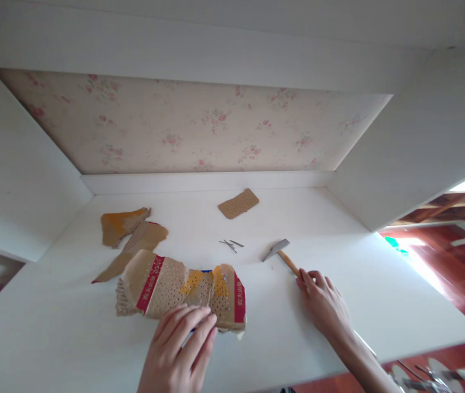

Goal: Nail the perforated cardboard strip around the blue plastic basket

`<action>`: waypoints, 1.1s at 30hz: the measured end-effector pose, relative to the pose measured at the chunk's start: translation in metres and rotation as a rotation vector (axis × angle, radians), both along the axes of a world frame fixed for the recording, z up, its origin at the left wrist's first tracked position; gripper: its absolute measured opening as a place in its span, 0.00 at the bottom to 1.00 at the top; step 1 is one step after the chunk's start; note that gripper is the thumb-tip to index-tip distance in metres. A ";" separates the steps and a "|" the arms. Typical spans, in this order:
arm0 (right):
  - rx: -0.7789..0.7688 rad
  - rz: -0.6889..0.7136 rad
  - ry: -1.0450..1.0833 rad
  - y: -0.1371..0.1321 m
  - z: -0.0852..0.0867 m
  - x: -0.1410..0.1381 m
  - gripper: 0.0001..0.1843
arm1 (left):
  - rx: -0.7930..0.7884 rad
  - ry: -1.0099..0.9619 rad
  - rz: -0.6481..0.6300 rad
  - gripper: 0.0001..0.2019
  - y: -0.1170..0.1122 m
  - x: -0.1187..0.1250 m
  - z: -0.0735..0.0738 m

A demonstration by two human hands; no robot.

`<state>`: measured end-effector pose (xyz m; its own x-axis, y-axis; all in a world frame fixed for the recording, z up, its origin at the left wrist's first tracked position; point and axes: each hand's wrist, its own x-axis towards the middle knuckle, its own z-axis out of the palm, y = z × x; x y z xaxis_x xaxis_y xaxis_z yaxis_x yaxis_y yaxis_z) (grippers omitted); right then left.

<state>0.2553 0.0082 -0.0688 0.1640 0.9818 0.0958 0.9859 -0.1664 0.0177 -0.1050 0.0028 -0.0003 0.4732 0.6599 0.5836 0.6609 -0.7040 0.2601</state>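
Note:
Across the near edge of a stack of punched cardboard (167, 284) lies my left hand (183, 344), its fingers stretched flat on top and its thumb hidden. The stack is brown with red bands and orange patches, and many small holes dot its top. To the right, my right hand (322, 297) has its fingers closed around the end of a small hammer's (287, 262) wooden handle. The hammer's grey metal head rests on the white table. Between the stack and the hammer head lie several loose nails (229, 246).
Torn cardboard pieces (144, 240) lie behind the stack at the left. A small punched cardboard piece (238, 204) sits near the back. White panels enclose the white table (273, 327) at the back and sides. Metal utensils (437, 376) show below its right front edge.

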 end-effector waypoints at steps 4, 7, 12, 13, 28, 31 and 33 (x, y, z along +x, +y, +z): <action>0.012 -0.017 -0.036 0.006 0.008 -0.006 0.18 | 0.101 0.061 -0.025 0.15 -0.004 0.003 -0.007; 0.110 -0.019 0.003 0.016 0.026 -0.023 0.20 | 0.112 0.063 -0.057 0.15 -0.003 0.005 -0.009; 0.137 0.185 0.245 0.051 0.055 -0.069 0.18 | 0.118 0.030 -0.094 0.16 0.001 0.008 -0.010; 0.129 0.210 0.257 0.060 0.057 -0.078 0.18 | 0.122 0.014 -0.095 0.16 0.001 0.009 -0.011; -0.030 0.351 0.262 0.135 0.021 -0.133 0.14 | 0.114 -0.127 -0.047 0.16 -0.005 0.026 -0.021; -0.028 0.340 0.274 0.136 0.018 -0.135 0.11 | 0.094 -0.120 -0.042 0.17 -0.005 0.024 -0.024; -0.021 0.323 0.292 0.137 0.016 -0.135 0.12 | 0.090 -0.120 -0.040 0.18 -0.005 0.024 -0.025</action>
